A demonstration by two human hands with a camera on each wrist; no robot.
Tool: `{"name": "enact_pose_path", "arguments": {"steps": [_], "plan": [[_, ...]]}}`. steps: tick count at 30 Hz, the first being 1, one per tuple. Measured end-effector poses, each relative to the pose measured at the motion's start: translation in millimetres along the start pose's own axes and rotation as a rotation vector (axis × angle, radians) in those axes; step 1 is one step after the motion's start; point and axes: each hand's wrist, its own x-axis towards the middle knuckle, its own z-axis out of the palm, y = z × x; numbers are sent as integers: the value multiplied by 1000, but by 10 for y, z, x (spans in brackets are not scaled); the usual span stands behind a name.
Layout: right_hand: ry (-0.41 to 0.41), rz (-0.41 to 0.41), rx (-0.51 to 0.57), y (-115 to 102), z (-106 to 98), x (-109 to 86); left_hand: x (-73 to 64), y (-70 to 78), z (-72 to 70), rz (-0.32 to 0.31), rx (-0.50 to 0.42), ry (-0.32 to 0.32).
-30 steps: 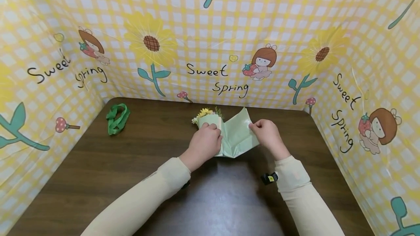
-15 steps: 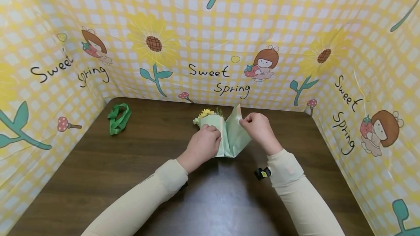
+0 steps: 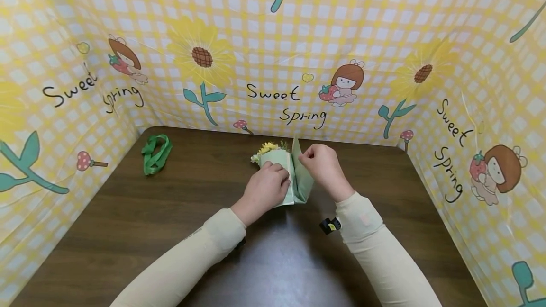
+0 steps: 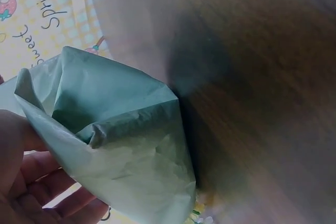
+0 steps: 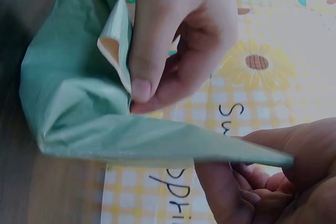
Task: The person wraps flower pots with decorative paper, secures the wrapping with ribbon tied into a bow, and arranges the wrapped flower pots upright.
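Note:
A small bouquet with yellow and white flowers (image 3: 268, 148) lies at the far middle of the table, wrapped in pale green wrapping paper (image 3: 304, 181). My left hand (image 3: 265, 188) lies over the wrapped part; in the right wrist view its thumb and finger pinch the rolled paper edge. To the right, my right hand (image 3: 324, 169) pinches the edge of a raised paper flap, which stands nearly upright beside the bundle. In the left wrist view the paper's lower end (image 4: 136, 166) shows folds and an open pocket. The stems are hidden inside the paper.
A loose loop of green ribbon (image 3: 156, 154) lies at the table's far left. Yellow checked cloth (image 3: 273, 51) with printed flowers hangs behind and at both sides of the brown wooden table (image 3: 192, 174).
My right hand has moved left, bringing the paper flap up and in toward the bouquet from its spread position. The left hand stays in place on the bundle.

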Motion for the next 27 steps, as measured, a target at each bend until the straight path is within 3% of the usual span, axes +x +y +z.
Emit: {"name": "enact_pose_path", "arguments": {"steps": [20,27], "plan": [[-61,4,46,-237,235,22,-40,-41,47,14,-17,72],[-79,-5,66,-277,252,38,-43,-127,11,44,-56,16]]}}
